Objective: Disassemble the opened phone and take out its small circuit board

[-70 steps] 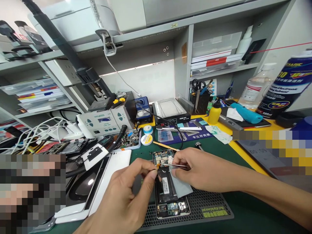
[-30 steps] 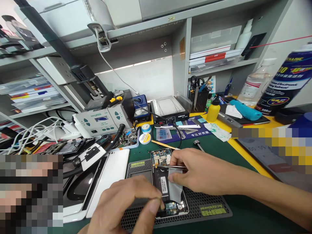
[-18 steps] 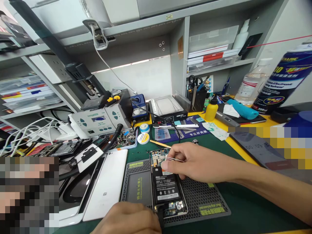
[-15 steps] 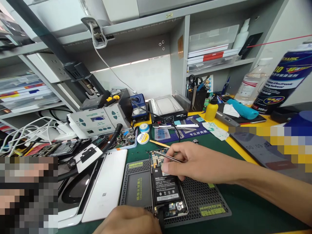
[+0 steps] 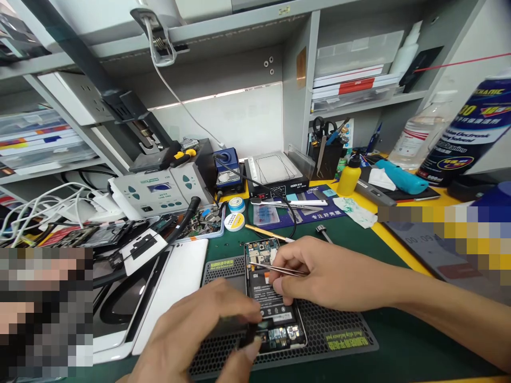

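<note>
An opened phone [image 5: 266,298] with a black battery and bare circuit boards lies on a dark honeycomb mat [image 5: 339,330]. My right hand [image 5: 323,274] pinches metal tweezers [image 5: 275,267], their tips over the phone's upper board. My left hand [image 5: 199,335] is closed in a pinch at the phone's lower left corner, thumb and forefinger by the bottom board. What it holds, if anything, is hidden.
A white phone back cover [image 5: 171,292] lies left of the mat. Behind stand a grey rework station [image 5: 159,191], solder tins [image 5: 233,221], a heating plate [image 5: 275,173], a yellow bottle [image 5: 348,178] and a large spray can [image 5: 467,133]. Cables pile at far left.
The grey sheet formerly on the battery is gone, leaving the battery bare. My left hand dropped low, then rose again to the phone's bottom edge. The tweezers stayed over the upper board.
</note>
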Motion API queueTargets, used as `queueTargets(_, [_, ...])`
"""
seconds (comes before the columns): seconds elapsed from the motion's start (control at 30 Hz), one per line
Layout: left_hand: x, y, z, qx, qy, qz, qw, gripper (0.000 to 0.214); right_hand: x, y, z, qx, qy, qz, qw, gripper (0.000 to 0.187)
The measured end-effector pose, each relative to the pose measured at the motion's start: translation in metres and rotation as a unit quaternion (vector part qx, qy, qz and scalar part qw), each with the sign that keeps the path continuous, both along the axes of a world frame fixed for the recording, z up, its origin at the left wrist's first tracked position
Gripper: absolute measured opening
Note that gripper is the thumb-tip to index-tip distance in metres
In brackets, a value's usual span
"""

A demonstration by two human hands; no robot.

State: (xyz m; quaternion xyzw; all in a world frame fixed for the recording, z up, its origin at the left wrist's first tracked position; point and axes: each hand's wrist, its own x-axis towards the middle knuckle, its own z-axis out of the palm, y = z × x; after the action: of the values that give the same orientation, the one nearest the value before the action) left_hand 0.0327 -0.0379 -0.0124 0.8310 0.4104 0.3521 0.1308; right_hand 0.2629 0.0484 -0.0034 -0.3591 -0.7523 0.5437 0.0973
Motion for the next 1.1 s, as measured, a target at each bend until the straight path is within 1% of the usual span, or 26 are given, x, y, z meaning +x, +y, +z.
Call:
queueTargets(0.1, [0.0,0.003,-0.002,-0.047,0.043,0.039,0.997,0.029,-0.001,0.0,0.001,0.008,-0.007,0.006,1.0,0.016])
queueTargets(0.2, [0.002,0.006,-0.005,-0.074,0.07,0.048,0.994,0.027,-0.001,0.0,0.001,0.014,-0.016,0.011,1.0,0.018])
queueTargets(0.33, [0.009,0.01,-0.002,-0.048,0.045,0.063,0.996,0.018,0.0,0.0,0.001,0.019,-0.022,0.009,1.0,0.024])
queueTargets(0.4, [0.012,0.013,0.0,-0.034,0.05,0.064,0.996,0.018,0.0,0.001,0.001,0.02,-0.026,0.006,0.999,0.024])
queueTargets(0.5, [0.014,0.016,0.0,-0.027,0.063,0.046,0.997,0.019,0.001,0.001,0.001,0.025,-0.032,-0.006,0.999,0.022])
queueTargets(0.7, [0.005,0.012,-0.013,-0.052,0.077,-0.013,0.996,0.008,0.0,0.0,0.002,0.031,-0.039,-0.019,0.999,0.021])
queueTargets(0.77, [0.002,0.011,-0.014,-0.066,0.082,-0.038,0.994,0.015,-0.001,-0.001,0.002,0.034,-0.042,-0.021,0.998,0.021])
queueTargets(0.87, [0.001,0.01,-0.01,-0.077,0.091,-0.059,0.991,0.023,-0.001,-0.002,0.002,0.038,-0.046,-0.021,0.998,0.024])
queueTargets(0.97, [0.0,0.011,-0.007,-0.069,0.091,-0.072,0.991,0.025,-0.002,-0.002,0.001,0.039,-0.052,-0.017,0.998,0.026])
queueTargets(1.1, [-0.001,0.013,-0.011,-0.037,0.087,-0.103,0.99,0.028,-0.002,-0.003,0.0,0.042,-0.057,-0.014,0.997,0.026])
